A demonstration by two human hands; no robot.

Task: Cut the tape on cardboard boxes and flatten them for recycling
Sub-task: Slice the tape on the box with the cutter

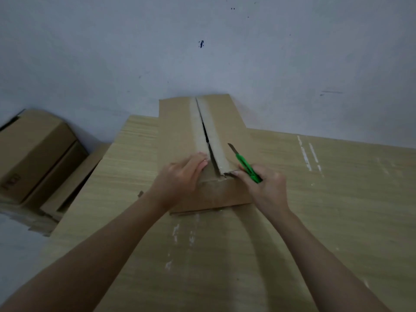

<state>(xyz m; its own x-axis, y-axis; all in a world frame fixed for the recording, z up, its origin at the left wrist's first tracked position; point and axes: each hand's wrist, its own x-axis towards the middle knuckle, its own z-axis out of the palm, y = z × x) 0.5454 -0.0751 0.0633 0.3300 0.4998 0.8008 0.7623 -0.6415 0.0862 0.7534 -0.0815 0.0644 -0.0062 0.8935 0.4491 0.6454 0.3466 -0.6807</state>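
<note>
Top seam slit, both hands at its near end

The cardboard box lies mid-frame on the wooden table, its seam running away up the frame. The left hand presses flat and open on the left flap; the right hand, equally near, grips a green utility knife with its blade clear of the cardboard.

1. Cardboard box: plain brown, paler tape strips along the centre seam.
2. Utility knife: bright green handle, grey blade.
3. Desk: light wood grain, white scuff marks.
4. Wall: pale grey-blue, few dark specks.
5. Side boxes: brown.
</note>
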